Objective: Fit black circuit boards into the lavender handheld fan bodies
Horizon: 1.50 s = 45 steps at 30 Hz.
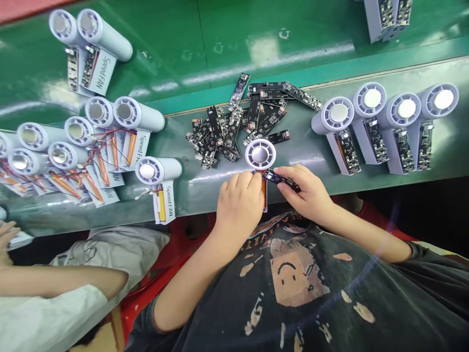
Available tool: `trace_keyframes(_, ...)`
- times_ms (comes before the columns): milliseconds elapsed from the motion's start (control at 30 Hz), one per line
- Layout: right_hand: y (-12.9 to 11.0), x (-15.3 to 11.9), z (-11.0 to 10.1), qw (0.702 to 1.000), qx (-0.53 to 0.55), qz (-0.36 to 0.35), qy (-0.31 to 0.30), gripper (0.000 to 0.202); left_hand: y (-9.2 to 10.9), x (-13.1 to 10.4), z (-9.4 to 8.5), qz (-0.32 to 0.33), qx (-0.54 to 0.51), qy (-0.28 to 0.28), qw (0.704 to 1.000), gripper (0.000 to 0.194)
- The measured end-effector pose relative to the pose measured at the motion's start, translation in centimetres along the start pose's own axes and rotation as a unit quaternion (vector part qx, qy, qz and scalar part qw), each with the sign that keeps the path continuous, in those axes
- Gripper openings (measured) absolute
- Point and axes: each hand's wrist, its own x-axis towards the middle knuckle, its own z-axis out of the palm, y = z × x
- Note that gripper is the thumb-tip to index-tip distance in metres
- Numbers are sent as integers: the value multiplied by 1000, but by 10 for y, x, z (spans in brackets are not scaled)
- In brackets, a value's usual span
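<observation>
My left hand (240, 205) is closed around the handle of a handheld fan (260, 154), whose round head points up at the front edge of the bench. An orange strip shows in the open handle beside my fingers. Between thumb and fingers, my right hand (306, 190) pinches a narrow black circuit board (282, 180), its near end touching or very close to the upper handle. Just beyond the fan lies a loose pile of similar circuit boards (232, 128). My left palm hides most of the handle.
On the right stand several fans with boards in their handles (405, 110). Several fans with wires and orange strips (69, 154) crowd the left, with one nearer fan (159, 171). More fans (93, 39) sit on the green surface behind. A co-worker's arm (62, 281) is at lower left.
</observation>
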Motion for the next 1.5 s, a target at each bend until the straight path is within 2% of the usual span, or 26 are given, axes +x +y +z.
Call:
trace_keyframes(67,2,1,-2,1000,-6,8,0,27,-2,-2,0,22,-35,-16,999,25)
trace_keyframes(167,5,2,-4,1000,14,22,0,27,-6,-6,2,51,-63,10,997,31)
trace_keyframes(267,7,3,-5,999,38,28,5,28,-8,-10,2,39,-27,29,998,34)
trace_keyframes(433,7,3,-8,999,43,19,4,28,-3,-7,-1,24,23,-3,999,36)
trace_keyframes(533,7,2,-9,1000,7,-9,5,30,2,-2,-4,-5,32,-43,999,37)
trace_keyframes(700,8,0,-10,997,-70,-31,14,33,9,7,-12,-62,29,-154,986,41)
trace_keyframes(800,12,0,-11,991,-117,-56,37,32,10,7,-17,-60,-6,-197,979,44)
trace_keyframes(867,14,1,-12,988,-128,-75,48,32,7,4,-18,-41,-28,-183,982,44)
trace_keyframes(900,14,1,-12,987,-130,-81,50,32,4,1,-18,-31,-36,-158,986,43)
trace_keyframes(1000,16,0,-14,985,-139,-91,49,31,-7,-6,-15,3,-64,-52,997,34)
trace_keyframes(1100,17,-1,-15,983,-145,-101,50,31,-19,-7,-13,35,-87,47,994,28)
trace_keyframes(1200,16,-3,-16,982,-148,-109,48,31,-29,1,-12,56,-71,123,988,38)
trace_keyframes(1267,15,-3,-16,981,-151,-112,44,32,-32,10,-10,85,-60,115,988,52)
trace_keyframes(1333,14,-3,-17,980,-157,-114,38,32,-34,19,-8,124,-58,71,988,60)
trace_keyframes(1400,12,-3,-19,979,-166,-115,28,32,-35,26,-7,151,-54,38,986,60)
trace_keyframes(1500,8,-5,-25,978,-176,-113,-1,32,-33,29,-7,154,-56,29,986,55)
